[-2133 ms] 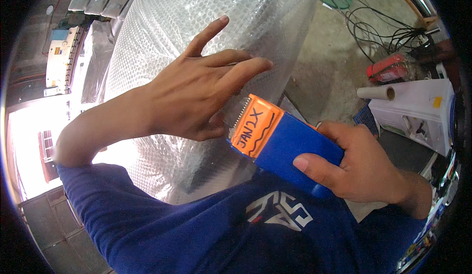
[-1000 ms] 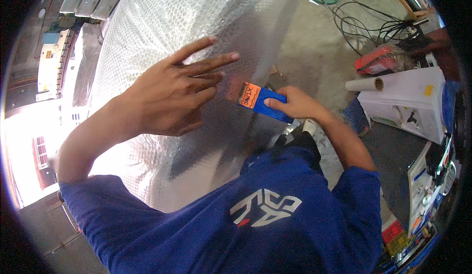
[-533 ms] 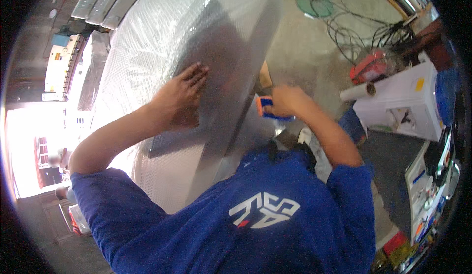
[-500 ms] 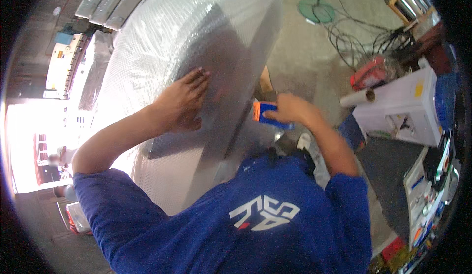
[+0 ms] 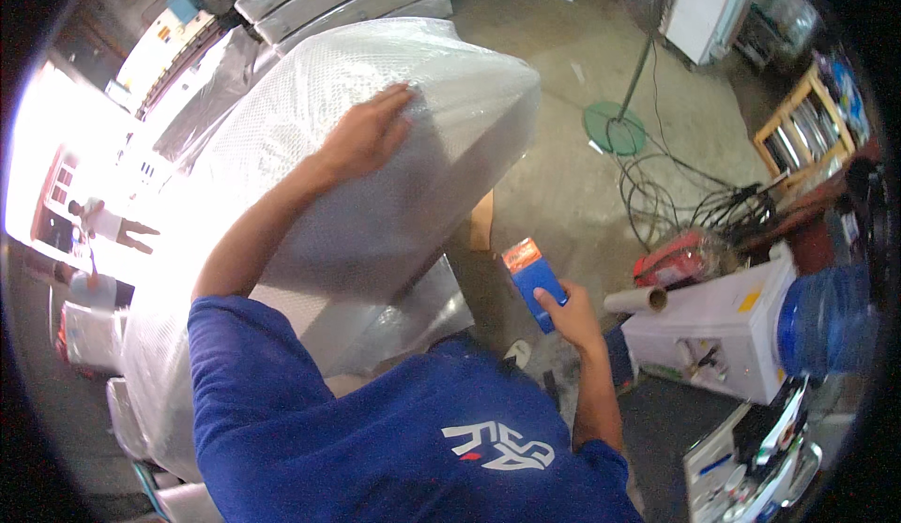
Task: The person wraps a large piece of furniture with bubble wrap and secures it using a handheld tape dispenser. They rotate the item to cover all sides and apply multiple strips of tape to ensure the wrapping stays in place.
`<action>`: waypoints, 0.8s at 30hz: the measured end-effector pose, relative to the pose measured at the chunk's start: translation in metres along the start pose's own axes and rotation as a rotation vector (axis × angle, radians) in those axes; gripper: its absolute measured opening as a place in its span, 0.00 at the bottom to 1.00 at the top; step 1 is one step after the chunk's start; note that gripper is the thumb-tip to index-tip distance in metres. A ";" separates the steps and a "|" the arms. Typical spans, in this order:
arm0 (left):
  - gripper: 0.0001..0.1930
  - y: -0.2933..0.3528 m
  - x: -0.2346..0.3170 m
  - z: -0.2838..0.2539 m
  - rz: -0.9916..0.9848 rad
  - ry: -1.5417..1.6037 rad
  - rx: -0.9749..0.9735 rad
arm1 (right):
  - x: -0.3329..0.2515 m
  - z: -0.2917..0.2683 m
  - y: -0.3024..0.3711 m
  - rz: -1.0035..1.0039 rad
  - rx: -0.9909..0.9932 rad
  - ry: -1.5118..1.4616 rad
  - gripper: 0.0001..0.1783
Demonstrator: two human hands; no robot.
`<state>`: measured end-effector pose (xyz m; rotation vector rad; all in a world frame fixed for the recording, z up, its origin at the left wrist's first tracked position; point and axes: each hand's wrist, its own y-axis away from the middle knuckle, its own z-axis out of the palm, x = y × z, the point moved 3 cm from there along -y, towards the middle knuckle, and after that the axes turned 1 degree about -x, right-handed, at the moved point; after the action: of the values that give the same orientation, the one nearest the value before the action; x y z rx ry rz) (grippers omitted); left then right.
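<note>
A large, long object wrapped in bubble wrap (image 5: pixel 460 148) stretches across my left side; the wrap hides what it is. My left hand (image 5: pixel 369 136) lies on top of the wrap, palm down, fingers stretched out and holding nothing. Apart from the wrapped object, to its right, my right hand (image 5: pixel 575 317) grips a blue box-shaped thing with an orange end (image 5: pixel 537 284). Its thumb rests on the blue side, and the orange end points away from me. A loose flap of clear wrap (image 5: pixel 436 307) hangs near my waist.
Several wrapped panels (image 5: pixel 347 2) are stacked at the far left. A stand fan's green base (image 5: pixel 615 129) and tangled black cables (image 5: pixel 648 195) are on the floor. At right are a white cabinet (image 5: pixel 704 335), a cardboard tube (image 5: pixel 636 301) and a blue water bottle (image 5: pixel 821 321). People (image 5: pixel 113 223) are far left.
My left hand has slid farther along the wrap. My right hand has moved away from the wrapped object with the blue and orange thing, which now points away from me. The view has shifted.
</note>
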<state>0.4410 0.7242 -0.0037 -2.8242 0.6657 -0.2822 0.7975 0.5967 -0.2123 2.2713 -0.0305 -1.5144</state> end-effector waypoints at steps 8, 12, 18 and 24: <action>0.28 0.005 0.085 -0.018 -0.226 1.193 -0.221 | -0.185 -0.036 -0.026 -0.649 -0.061 0.055 0.30; 0.27 -0.002 0.048 -0.031 -0.429 1.525 -0.175 | -0.224 -0.020 -0.045 -0.696 -0.097 0.017 0.31; 0.24 0.004 -0.002 -0.038 -0.453 1.537 -0.282 | -0.238 0.008 -0.079 -0.730 -0.208 0.003 0.29; 0.17 0.003 -0.023 -0.045 -0.303 1.319 -0.227 | -0.248 0.024 -0.089 -0.827 -0.213 -0.023 0.30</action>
<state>0.4087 0.7248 0.0358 -2.5698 0.4213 -2.2983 0.6566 0.7304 -0.0329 2.1851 1.1263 -1.7839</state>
